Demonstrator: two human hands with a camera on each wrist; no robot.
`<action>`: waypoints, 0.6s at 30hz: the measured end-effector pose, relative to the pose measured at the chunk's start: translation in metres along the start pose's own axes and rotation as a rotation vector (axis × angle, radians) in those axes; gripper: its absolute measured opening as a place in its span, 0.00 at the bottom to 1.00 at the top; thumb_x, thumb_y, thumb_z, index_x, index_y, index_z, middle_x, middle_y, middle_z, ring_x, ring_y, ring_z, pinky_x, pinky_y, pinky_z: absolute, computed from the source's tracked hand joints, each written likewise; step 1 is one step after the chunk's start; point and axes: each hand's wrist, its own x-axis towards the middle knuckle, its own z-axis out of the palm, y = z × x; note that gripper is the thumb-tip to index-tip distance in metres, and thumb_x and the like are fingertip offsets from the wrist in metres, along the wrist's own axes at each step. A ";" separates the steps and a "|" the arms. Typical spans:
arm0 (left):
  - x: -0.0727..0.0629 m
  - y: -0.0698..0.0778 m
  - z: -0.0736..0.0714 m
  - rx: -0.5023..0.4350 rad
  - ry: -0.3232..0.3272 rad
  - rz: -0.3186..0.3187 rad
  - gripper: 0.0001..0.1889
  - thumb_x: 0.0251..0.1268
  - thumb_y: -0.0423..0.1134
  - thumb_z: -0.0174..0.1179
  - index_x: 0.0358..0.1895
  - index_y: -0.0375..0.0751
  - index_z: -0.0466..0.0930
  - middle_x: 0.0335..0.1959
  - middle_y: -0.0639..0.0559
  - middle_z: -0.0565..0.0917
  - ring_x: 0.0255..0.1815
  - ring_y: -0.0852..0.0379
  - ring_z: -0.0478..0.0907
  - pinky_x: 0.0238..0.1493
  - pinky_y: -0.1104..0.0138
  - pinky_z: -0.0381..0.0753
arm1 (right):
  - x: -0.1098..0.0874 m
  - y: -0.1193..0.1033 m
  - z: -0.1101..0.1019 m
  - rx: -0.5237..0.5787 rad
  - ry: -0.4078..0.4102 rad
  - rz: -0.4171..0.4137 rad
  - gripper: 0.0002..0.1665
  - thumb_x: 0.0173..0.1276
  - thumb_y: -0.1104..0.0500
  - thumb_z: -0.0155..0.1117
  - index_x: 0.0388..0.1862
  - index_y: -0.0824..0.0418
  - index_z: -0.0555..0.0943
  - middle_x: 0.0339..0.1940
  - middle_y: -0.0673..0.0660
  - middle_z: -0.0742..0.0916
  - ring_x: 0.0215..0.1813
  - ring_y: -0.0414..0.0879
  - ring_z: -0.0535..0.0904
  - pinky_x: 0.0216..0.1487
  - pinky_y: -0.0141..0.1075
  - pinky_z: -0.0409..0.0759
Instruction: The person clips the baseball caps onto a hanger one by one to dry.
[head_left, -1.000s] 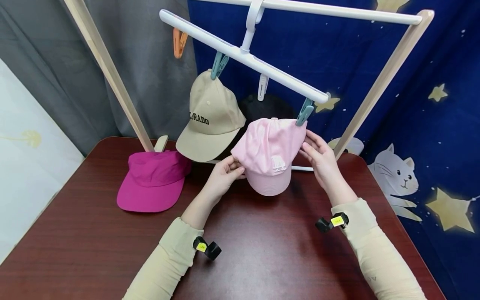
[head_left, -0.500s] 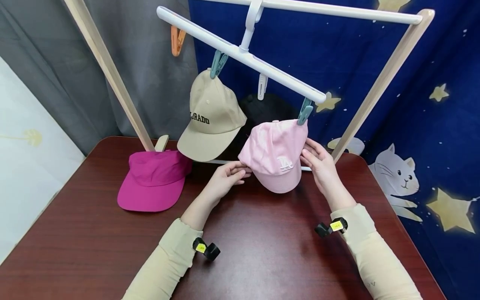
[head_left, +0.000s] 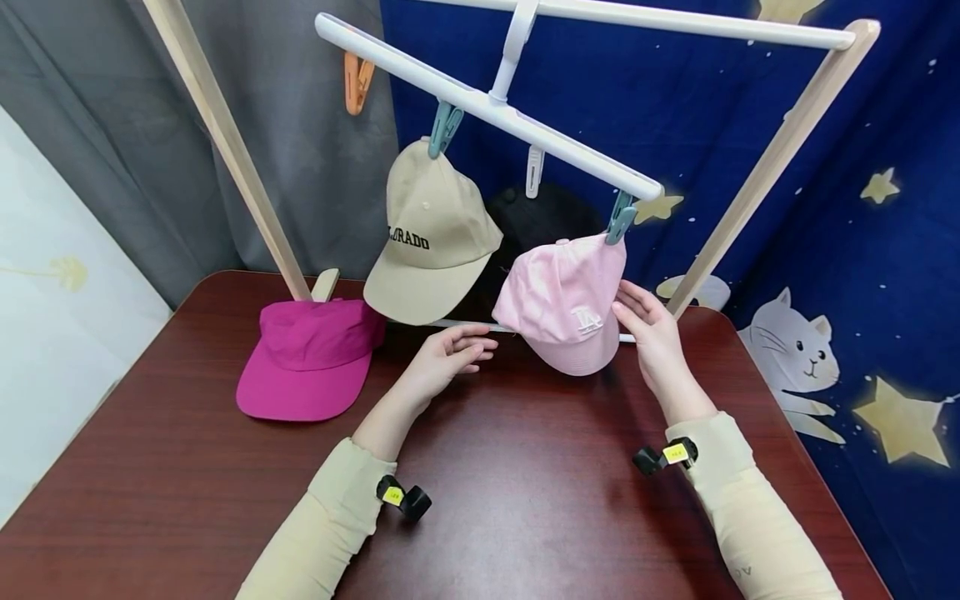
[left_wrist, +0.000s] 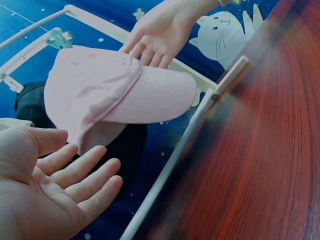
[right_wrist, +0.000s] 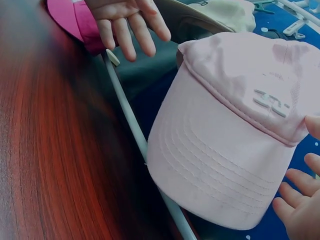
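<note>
A pink cap (head_left: 562, 292) with a white "LA" mark hangs by its right side from a teal clip (head_left: 621, 218) on the tilted white hanger (head_left: 480, 104). To its left, my left hand (head_left: 444, 362) is apart from the cap with fingers spread and nothing in it; the left wrist view shows its bare palm. At the cap's right edge is my right hand (head_left: 654, 337), fingers relaxed and thumb tip (right_wrist: 314, 125) right at the cap's side. Beside the pink cap, a beige cap (head_left: 431, 233) with dark lettering hangs from another teal clip (head_left: 446, 129).
A magenta cap (head_left: 311, 358) lies on the dark red table (head_left: 510, 500) at left. Behind the hanging caps is a black cap (head_left: 540, 217). An orange clip (head_left: 357, 83) and a white clip (head_left: 534, 171) hang unused. The wooden rack (head_left: 780, 158) frames the hanger.
My left hand has let go of the pink cap's left edge and drawn away leftward. The cap has swung right and turned slightly; my right hand stays by its right side.
</note>
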 end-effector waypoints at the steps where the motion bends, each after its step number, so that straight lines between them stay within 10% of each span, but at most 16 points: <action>1: 0.000 0.000 -0.001 -0.002 0.002 -0.001 0.20 0.72 0.32 0.52 0.63 0.28 0.68 0.55 0.31 0.77 0.56 0.37 0.75 0.56 0.45 0.71 | 0.000 0.001 -0.001 0.002 0.005 -0.006 0.32 0.70 0.62 0.60 0.69 0.71 0.64 0.61 0.60 0.75 0.63 0.44 0.70 0.59 0.28 0.69; 18: -0.015 0.006 -0.020 0.089 0.031 -0.001 0.17 0.71 0.31 0.53 0.57 0.24 0.71 0.50 0.30 0.79 0.52 0.39 0.78 0.55 0.42 0.70 | -0.004 0.002 -0.007 0.070 0.104 -0.054 0.25 0.69 0.67 0.60 0.63 0.70 0.71 0.54 0.52 0.81 0.66 0.52 0.69 0.58 0.29 0.70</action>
